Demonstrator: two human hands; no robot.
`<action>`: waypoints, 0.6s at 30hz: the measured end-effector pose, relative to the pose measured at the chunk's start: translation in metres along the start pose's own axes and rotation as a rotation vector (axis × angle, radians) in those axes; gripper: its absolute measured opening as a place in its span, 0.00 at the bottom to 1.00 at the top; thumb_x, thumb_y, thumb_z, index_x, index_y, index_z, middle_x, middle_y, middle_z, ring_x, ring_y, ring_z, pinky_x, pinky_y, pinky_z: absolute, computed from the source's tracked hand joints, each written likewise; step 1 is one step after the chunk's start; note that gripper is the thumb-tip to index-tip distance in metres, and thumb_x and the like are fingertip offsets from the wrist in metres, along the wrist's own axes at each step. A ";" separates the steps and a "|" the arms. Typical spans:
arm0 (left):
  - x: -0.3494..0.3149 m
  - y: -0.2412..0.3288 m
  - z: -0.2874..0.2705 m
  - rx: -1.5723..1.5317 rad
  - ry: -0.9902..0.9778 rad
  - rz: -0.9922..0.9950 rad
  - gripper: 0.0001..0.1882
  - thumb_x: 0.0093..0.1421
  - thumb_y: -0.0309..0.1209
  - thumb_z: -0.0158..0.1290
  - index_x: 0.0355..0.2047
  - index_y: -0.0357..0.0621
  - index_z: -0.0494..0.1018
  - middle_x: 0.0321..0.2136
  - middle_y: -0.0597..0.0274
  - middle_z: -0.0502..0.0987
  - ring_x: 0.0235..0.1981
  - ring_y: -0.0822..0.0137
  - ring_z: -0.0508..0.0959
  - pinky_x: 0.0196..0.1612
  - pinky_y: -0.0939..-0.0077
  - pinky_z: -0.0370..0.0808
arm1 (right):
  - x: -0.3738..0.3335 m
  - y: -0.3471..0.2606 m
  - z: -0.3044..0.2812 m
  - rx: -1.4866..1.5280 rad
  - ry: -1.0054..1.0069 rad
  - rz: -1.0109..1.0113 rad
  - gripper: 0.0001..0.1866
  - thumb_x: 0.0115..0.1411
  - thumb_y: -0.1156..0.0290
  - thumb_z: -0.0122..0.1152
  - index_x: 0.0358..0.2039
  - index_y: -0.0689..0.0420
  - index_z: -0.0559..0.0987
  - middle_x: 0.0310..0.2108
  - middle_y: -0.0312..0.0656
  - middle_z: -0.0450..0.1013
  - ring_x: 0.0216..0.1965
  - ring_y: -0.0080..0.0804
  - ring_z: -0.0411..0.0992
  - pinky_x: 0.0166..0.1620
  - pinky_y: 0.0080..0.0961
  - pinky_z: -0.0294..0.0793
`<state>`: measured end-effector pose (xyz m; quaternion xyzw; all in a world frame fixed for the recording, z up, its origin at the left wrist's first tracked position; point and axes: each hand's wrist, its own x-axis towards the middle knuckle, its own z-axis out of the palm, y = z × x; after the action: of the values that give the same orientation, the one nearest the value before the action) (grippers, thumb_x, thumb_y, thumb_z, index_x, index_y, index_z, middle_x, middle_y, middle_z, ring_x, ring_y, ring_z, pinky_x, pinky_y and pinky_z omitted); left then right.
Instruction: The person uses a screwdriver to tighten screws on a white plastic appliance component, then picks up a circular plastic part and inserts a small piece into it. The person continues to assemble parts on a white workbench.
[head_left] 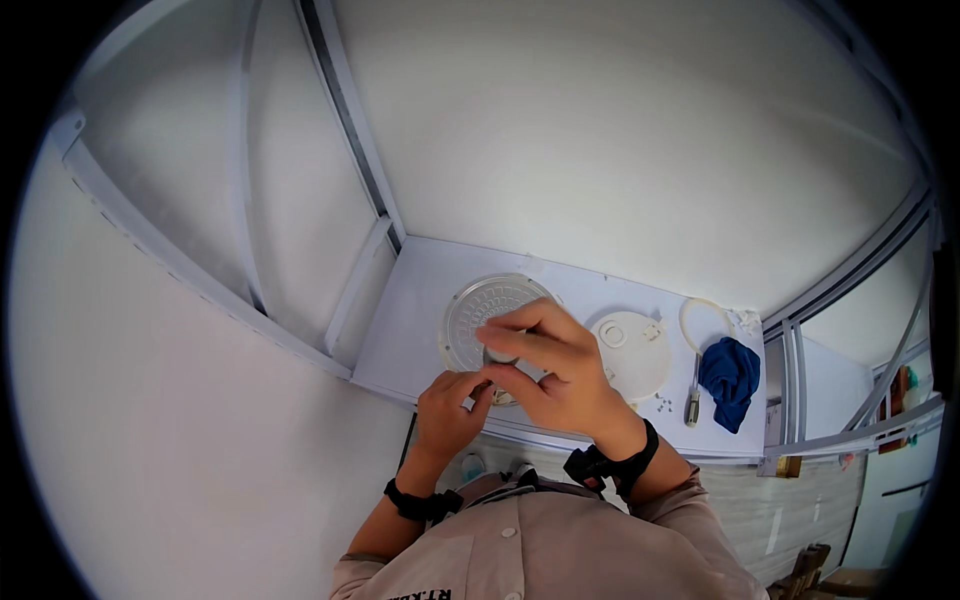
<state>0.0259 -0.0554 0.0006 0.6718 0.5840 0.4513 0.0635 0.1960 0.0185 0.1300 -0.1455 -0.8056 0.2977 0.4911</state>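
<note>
Right of centre on the smooth white table [400, 320]: flat white disc [645, 372], thin pale ring [682, 325], screwdriver [693, 405], crumpled blue cloth [733, 385] and small loose bits [663, 404]. At frame centre, the right hand [565, 375] partly hides a round, silvery plate [462, 320] with raised patterning, its thumb and fingers closed about a small grey piece [499, 355]. Left hand [448, 415], lower left of that piece: thumb and forefinger nearly meeting, contents cannot be told.

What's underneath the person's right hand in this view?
Below the right hand, part of a round, silver patterned disc shows, on the white table. Whatever the hand covers there cannot be seen.
</note>
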 end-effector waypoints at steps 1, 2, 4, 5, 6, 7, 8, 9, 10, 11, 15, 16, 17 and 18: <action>0.001 0.000 0.001 -0.005 0.009 0.013 0.10 0.55 0.25 0.66 0.39 0.44 0.81 0.27 0.63 0.83 0.28 0.60 0.82 0.33 0.66 0.79 | -0.003 0.002 0.001 -0.045 0.055 0.010 0.27 0.55 0.79 0.76 0.57 0.60 0.82 0.45 0.44 0.74 0.43 0.40 0.77 0.49 0.31 0.79; 0.001 0.001 0.001 -0.011 0.005 0.017 0.10 0.55 0.25 0.66 0.39 0.44 0.81 0.27 0.63 0.83 0.28 0.60 0.82 0.33 0.66 0.79 | -0.007 0.005 0.001 -0.086 0.067 0.011 0.27 0.55 0.79 0.75 0.57 0.60 0.82 0.46 0.44 0.74 0.44 0.40 0.77 0.50 0.31 0.79; 0.003 0.001 0.002 -0.021 -0.001 0.027 0.11 0.55 0.25 0.66 0.39 0.44 0.81 0.27 0.63 0.83 0.28 0.60 0.82 0.33 0.66 0.79 | -0.008 0.007 0.000 -0.122 0.086 -0.001 0.28 0.54 0.79 0.75 0.58 0.59 0.81 0.47 0.45 0.74 0.44 0.41 0.77 0.50 0.32 0.79; 0.003 0.000 0.002 -0.022 -0.003 0.037 0.11 0.54 0.25 0.66 0.39 0.43 0.81 0.27 0.63 0.83 0.28 0.60 0.82 0.33 0.66 0.79 | -0.004 0.004 -0.001 -0.117 0.092 -0.013 0.29 0.54 0.78 0.75 0.58 0.58 0.81 0.46 0.45 0.74 0.45 0.41 0.77 0.50 0.33 0.79; 0.002 -0.002 0.002 -0.024 -0.006 0.048 0.11 0.54 0.25 0.66 0.39 0.43 0.81 0.27 0.63 0.83 0.28 0.60 0.82 0.33 0.66 0.79 | 0.002 0.000 0.001 -0.067 0.093 -0.034 0.30 0.53 0.78 0.75 0.59 0.56 0.81 0.45 0.45 0.74 0.44 0.41 0.76 0.50 0.35 0.79; 0.002 -0.004 0.002 -0.023 -0.006 0.055 0.11 0.54 0.25 0.66 0.39 0.43 0.81 0.27 0.63 0.83 0.28 0.60 0.82 0.33 0.66 0.79 | 0.008 -0.004 0.002 -0.014 0.092 -0.056 0.31 0.53 0.77 0.75 0.60 0.54 0.81 0.44 0.44 0.74 0.44 0.41 0.76 0.49 0.36 0.79; 0.001 -0.005 0.001 -0.017 -0.025 0.029 0.11 0.54 0.25 0.66 0.39 0.43 0.81 0.27 0.63 0.83 0.28 0.60 0.82 0.33 0.66 0.79 | 0.009 -0.006 0.002 0.022 0.061 -0.035 0.31 0.52 0.78 0.76 0.59 0.55 0.81 0.45 0.44 0.73 0.44 0.40 0.76 0.48 0.34 0.79; 0.000 -0.004 -0.001 -0.012 -0.044 0.003 0.11 0.54 0.25 0.66 0.39 0.43 0.81 0.27 0.63 0.83 0.28 0.60 0.82 0.33 0.66 0.79 | 0.010 -0.008 0.003 0.058 0.031 -0.014 0.30 0.52 0.80 0.76 0.58 0.57 0.82 0.46 0.44 0.73 0.44 0.39 0.76 0.47 0.32 0.80; 0.001 -0.003 -0.002 -0.008 -0.064 -0.019 0.11 0.54 0.24 0.66 0.39 0.43 0.81 0.27 0.62 0.83 0.29 0.60 0.82 0.33 0.66 0.79 | 0.009 -0.009 0.001 0.074 -0.005 0.012 0.29 0.52 0.80 0.76 0.57 0.58 0.82 0.47 0.44 0.72 0.44 0.38 0.76 0.47 0.31 0.80; 0.001 -0.004 -0.003 -0.019 -0.067 -0.024 0.11 0.54 0.24 0.66 0.39 0.43 0.81 0.28 0.62 0.83 0.29 0.60 0.82 0.34 0.66 0.79 | 0.009 -0.009 0.000 0.090 -0.041 0.039 0.29 0.52 0.81 0.76 0.57 0.58 0.82 0.48 0.44 0.72 0.45 0.38 0.76 0.47 0.30 0.79; 0.002 -0.004 -0.001 -0.070 -0.083 -0.014 0.12 0.54 0.24 0.66 0.40 0.42 0.81 0.31 0.61 0.85 0.31 0.60 0.83 0.36 0.66 0.79 | -0.006 0.006 -0.003 -0.031 -0.009 0.086 0.31 0.53 0.80 0.74 0.60 0.54 0.81 0.48 0.44 0.72 0.47 0.40 0.74 0.51 0.34 0.78; 0.002 -0.004 -0.001 -0.082 -0.087 -0.009 0.12 0.54 0.24 0.65 0.40 0.42 0.81 0.32 0.61 0.85 0.32 0.60 0.83 0.37 0.66 0.79 | -0.009 0.010 0.000 -0.085 0.046 0.076 0.31 0.54 0.79 0.73 0.61 0.52 0.80 0.47 0.44 0.72 0.48 0.42 0.73 0.52 0.36 0.78; 0.003 -0.003 -0.003 -0.096 -0.091 -0.014 0.12 0.55 0.24 0.65 0.40 0.42 0.81 0.33 0.60 0.85 0.32 0.59 0.83 0.37 0.66 0.79 | -0.010 0.011 0.000 -0.100 0.054 0.082 0.31 0.54 0.79 0.73 0.60 0.52 0.81 0.48 0.45 0.72 0.47 0.42 0.73 0.52 0.36 0.78; 0.004 0.000 -0.005 -0.111 -0.095 -0.019 0.12 0.55 0.23 0.65 0.41 0.42 0.82 0.34 0.60 0.86 0.33 0.59 0.83 0.37 0.66 0.79 | -0.011 0.012 -0.001 -0.114 0.061 0.088 0.30 0.54 0.79 0.73 0.60 0.52 0.81 0.48 0.45 0.73 0.47 0.42 0.73 0.52 0.36 0.78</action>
<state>0.0219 -0.0545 0.0051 0.6823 0.5608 0.4499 0.1324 0.2019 0.0227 0.1152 -0.2175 -0.7988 0.2679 0.4928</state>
